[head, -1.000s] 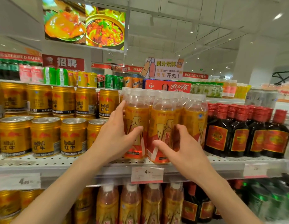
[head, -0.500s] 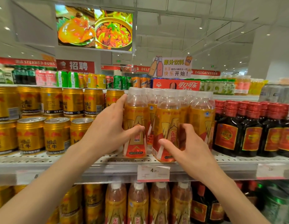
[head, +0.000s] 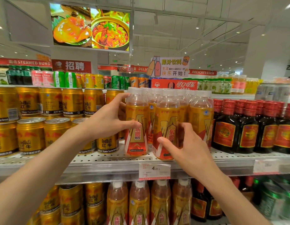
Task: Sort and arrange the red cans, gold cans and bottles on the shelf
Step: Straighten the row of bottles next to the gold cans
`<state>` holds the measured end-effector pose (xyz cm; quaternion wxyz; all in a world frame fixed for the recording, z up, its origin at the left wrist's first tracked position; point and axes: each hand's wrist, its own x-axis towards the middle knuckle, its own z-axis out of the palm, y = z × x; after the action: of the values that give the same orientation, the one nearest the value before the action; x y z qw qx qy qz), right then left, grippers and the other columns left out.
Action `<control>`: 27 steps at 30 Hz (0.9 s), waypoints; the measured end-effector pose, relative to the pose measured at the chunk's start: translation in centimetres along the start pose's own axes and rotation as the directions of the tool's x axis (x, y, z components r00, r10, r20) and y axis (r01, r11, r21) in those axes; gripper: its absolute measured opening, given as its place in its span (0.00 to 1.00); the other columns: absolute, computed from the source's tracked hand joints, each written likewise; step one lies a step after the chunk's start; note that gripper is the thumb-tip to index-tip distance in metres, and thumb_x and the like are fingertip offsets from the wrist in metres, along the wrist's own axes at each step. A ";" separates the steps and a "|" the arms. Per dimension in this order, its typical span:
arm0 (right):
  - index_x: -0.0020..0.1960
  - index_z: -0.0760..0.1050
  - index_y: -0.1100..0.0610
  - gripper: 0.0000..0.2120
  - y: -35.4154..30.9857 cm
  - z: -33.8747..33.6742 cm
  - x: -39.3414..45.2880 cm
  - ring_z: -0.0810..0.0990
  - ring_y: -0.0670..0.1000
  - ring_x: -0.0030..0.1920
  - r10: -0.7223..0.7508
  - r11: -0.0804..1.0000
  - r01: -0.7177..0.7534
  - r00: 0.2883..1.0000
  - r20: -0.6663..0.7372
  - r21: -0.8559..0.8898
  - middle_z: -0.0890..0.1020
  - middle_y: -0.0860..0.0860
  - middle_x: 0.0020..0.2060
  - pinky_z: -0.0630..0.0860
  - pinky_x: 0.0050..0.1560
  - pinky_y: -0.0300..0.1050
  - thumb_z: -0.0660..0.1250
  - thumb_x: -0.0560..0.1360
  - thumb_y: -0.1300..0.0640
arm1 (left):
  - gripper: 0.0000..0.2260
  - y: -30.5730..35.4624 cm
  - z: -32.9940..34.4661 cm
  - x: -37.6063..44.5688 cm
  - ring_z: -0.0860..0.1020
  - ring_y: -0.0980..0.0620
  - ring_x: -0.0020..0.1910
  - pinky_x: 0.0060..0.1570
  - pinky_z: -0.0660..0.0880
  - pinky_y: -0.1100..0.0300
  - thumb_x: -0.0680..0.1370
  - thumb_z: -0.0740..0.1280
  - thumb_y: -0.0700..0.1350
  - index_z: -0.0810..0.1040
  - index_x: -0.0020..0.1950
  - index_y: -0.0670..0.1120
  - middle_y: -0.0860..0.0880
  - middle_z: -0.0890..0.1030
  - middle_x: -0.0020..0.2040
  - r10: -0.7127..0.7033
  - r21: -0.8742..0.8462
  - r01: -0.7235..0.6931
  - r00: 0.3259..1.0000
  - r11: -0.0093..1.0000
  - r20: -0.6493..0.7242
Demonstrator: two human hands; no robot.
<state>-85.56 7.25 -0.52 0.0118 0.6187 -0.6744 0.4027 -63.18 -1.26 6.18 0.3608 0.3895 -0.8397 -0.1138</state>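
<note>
Both hands are engaged on the front row of orange-labelled drink bottles on the perforated shelf (head: 108, 159). The left hand (head: 107, 122) is wrapped round the front-left bottle (head: 137, 127), thumb across the label and fingers reaching behind its shoulder; the bottle stands upright on the shelf, set slightly back from the edge. The right hand (head: 188, 146) is clamped on the neighbouring bottle (head: 165, 127), thumb on the lower label and fingers curled round its right side; this bottle stands at the shelf lip, forward of its neighbour and possibly tilted a little, though lens distortion makes that hard to confirm. Further bottles of the same kind stand close behind and to the right. Gold Red Bull cans (head: 107, 144) are stacked two high just to the left, the nearest one almost touching the left-hand bottle. Dark bottles with red caps (head: 223, 127) stand just to the right. In my judgement the step is squaring the two front bottles into one row. Recommended practice: keep both bases flat on the shelf, slide rather than lift, turn labels to face forward, align both fronts with the lip, and avoid nudging the can stack or the rear bottles. Red cans are not identifiable on this shelf level
</note>
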 end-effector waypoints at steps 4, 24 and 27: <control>0.79 0.56 0.48 0.45 0.2 -0.4 -0.1 0.74 0.51 0.70 -0.012 1.000 0.012 0.999 0.035 -0.007 0.71 0.47 0.74 0.74 0.68 0.54 0.62 0.71 0.26 | 0.43 -0.4 0.1 0.0 0.77 0.57 0.55 0.42 0.72 0.70 0.70 0.74 0.59 0.54 0.79 0.58 0.58 0.72 0.57 0.006 -0.022 -0.005 1.000 1.000 0.009; 0.80 0.46 0.45 0.40 -0.5 2.5 0.5 0.83 0.53 0.56 -0.114 0.983 0.096 0.987 -0.110 -0.157 0.74 0.48 0.70 0.81 0.56 0.57 0.62 0.77 0.33 | 0.42 -0.7 0.1 -0.1 0.67 0.56 0.74 0.65 0.70 0.55 0.72 0.74 0.57 0.53 0.78 0.59 0.53 0.71 0.75 0.027 -0.041 -0.027 1.000 0.999 0.003; 0.81 0.49 0.46 0.40 -0.1 2.5 0.9 0.81 0.53 0.59 -0.130 0.984 0.116 0.986 -0.099 -0.134 0.74 0.48 0.70 0.80 0.58 0.57 0.64 0.78 0.36 | 0.42 -0.7 0.1 -0.1 0.68 0.57 0.72 0.66 0.71 0.53 0.70 0.74 0.58 0.53 0.78 0.59 0.53 0.72 0.74 0.020 -0.054 -0.020 1.000 0.998 0.006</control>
<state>-84.43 5.14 -1.73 0.1128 0.6347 -0.6576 0.3898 -62.80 -1.73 5.73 0.3694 0.3708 -0.8414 -0.1344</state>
